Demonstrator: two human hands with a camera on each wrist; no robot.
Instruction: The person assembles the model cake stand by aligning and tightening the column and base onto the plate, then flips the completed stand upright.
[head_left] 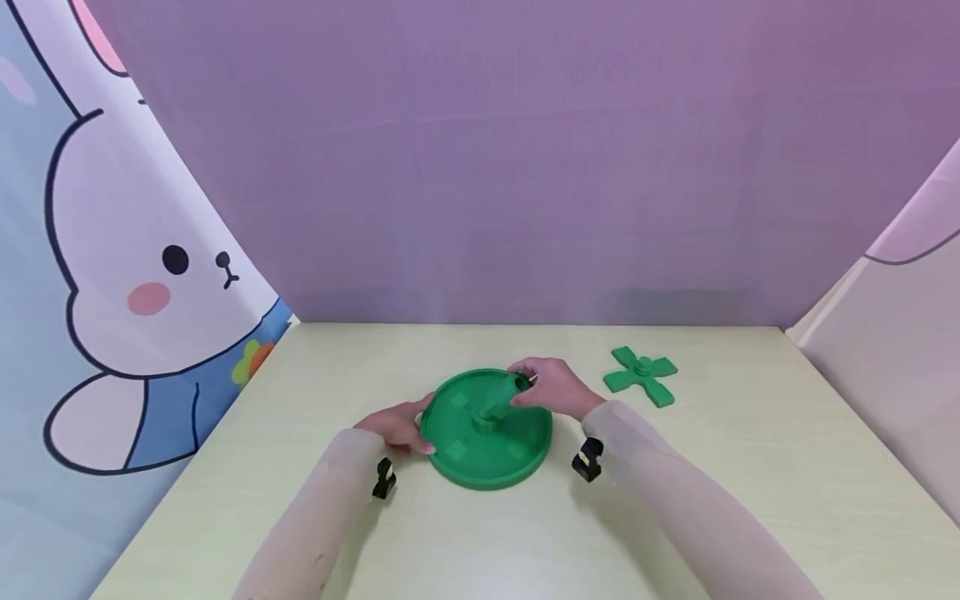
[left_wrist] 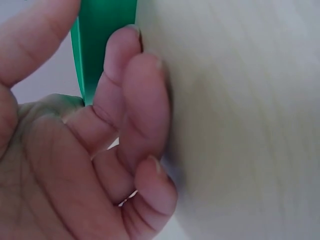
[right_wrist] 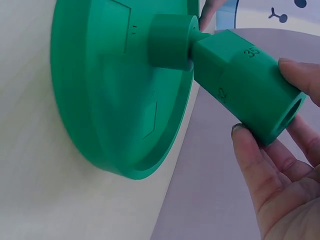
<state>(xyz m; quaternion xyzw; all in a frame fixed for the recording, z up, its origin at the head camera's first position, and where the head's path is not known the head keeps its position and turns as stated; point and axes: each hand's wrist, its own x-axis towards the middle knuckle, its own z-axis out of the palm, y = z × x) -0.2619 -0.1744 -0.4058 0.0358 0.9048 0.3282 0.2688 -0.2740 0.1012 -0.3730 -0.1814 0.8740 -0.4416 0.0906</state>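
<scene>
A round green base (head_left: 480, 471) with a raised rim lies on the table. My left hand (head_left: 393, 427) grips its left edge, the thumb near the front of the rim; in the left wrist view, the curled fingers (left_wrist: 145, 105) rest by the tabletop. My right hand (head_left: 558, 390) pinches the wide, hollow end of a green tube (right_wrist: 245, 82) marked with numbers. The tube leans to the right, and its narrow end meets the short round socket (right_wrist: 170, 42) at the base's centre. How deep it sits there cannot be told.
A flat green cross-shaped piece (head_left: 641, 375) with a central knob lies on the pale table (head_left: 712, 467), right of the base. Behind the table rises a purple cloth wall (head_left: 480, 167). A cartoon-printed curtain (head_left: 150, 333) hangs on the left.
</scene>
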